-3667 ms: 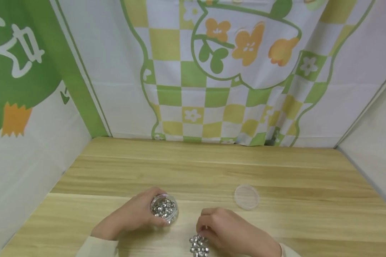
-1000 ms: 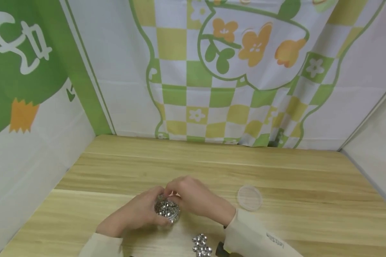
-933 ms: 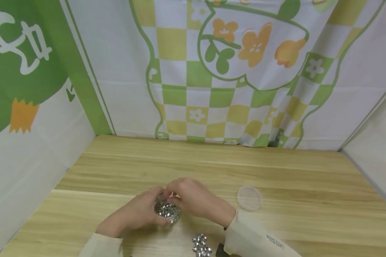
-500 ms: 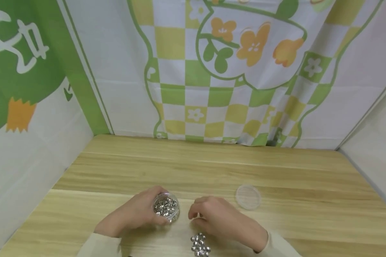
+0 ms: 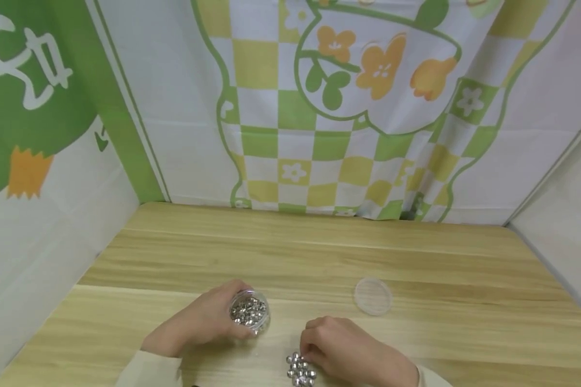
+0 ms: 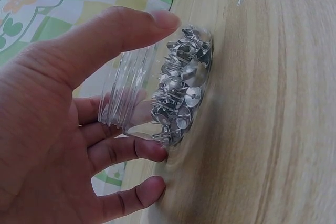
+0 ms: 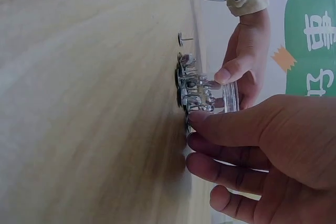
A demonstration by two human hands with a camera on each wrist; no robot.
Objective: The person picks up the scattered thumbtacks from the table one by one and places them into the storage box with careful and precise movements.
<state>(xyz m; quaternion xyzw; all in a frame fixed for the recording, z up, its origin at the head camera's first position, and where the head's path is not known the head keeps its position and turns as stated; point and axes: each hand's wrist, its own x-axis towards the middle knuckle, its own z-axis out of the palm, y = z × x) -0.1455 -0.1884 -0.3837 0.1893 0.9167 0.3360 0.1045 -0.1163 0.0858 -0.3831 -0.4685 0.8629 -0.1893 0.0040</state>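
Observation:
My left hand (image 5: 210, 317) grips a clear round plastic jar (image 6: 123, 90) of silver thumbtacks (image 6: 178, 85), thumb on one side and fingers on the other. In the left wrist view the tacks fill the bottom of the jar. My right hand (image 5: 344, 349) is down at the table by a cluster of silver thumbtacks (image 5: 300, 372), which lie close together, several with points up in the right wrist view. Between the right thumb (image 7: 212, 124) and index finger, a tack's rim shows at the cluster's edge; the fingertips mostly hide it.
A clear round lid (image 5: 373, 296) lies on the wooden table (image 5: 198, 258) beyond my right hand. One thumbtack (image 7: 182, 39) stands slightly apart from the cluster, point up. Printed cloth (image 5: 295, 134) hangs behind the table's far edge, with white walls at both sides.
About a second ago my right hand was at the jar's mouth. It has since moved right and toward me, down to the tack cluster. My left hand still holds the jar in nearly the same place.

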